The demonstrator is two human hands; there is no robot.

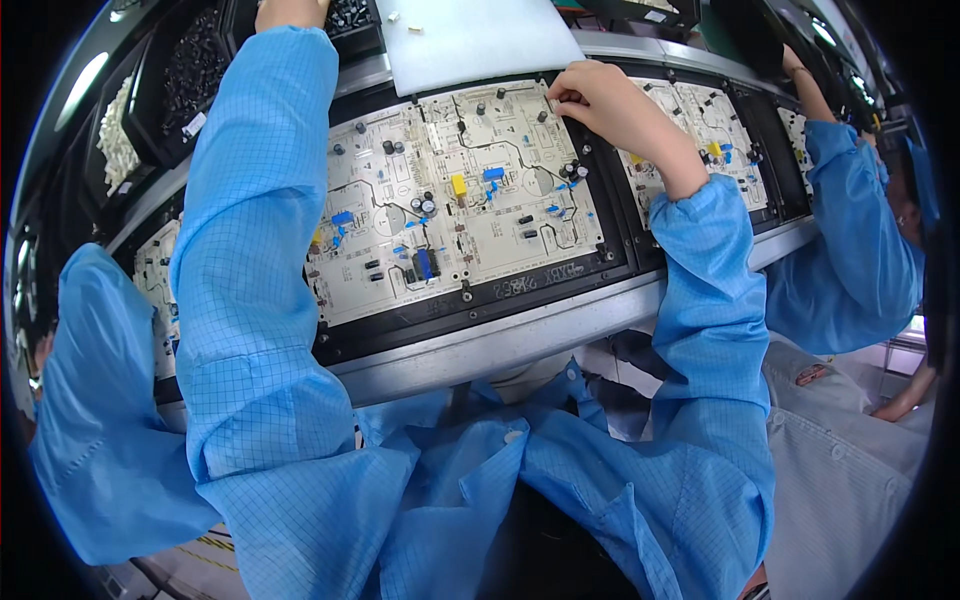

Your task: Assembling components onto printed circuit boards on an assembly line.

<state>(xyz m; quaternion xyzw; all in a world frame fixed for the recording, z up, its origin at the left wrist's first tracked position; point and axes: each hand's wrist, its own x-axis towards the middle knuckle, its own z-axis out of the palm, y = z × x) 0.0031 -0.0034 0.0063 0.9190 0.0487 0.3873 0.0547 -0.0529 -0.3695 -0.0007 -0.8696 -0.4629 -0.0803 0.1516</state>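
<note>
A pale circuit board [460, 200] with black, blue and yellow parts lies in a black carrier [480, 300] on the conveyor in front of me. My right hand [600, 100] rests at the board's top right corner, fingers pinched together on a small part too tiny to make out. My left hand [290, 12] reaches far up into a black parts bin [355, 25] at the top edge; only its wrist and back show, so its fingers are hidden. Both arms wear blue sleeves.
A white sheet [470, 40] lies beyond the board. Black bins of small parts [190, 70] stand at upper left. More boards [715, 140] sit left and right on the line. Another person's blue sleeve [850, 220] works at the right.
</note>
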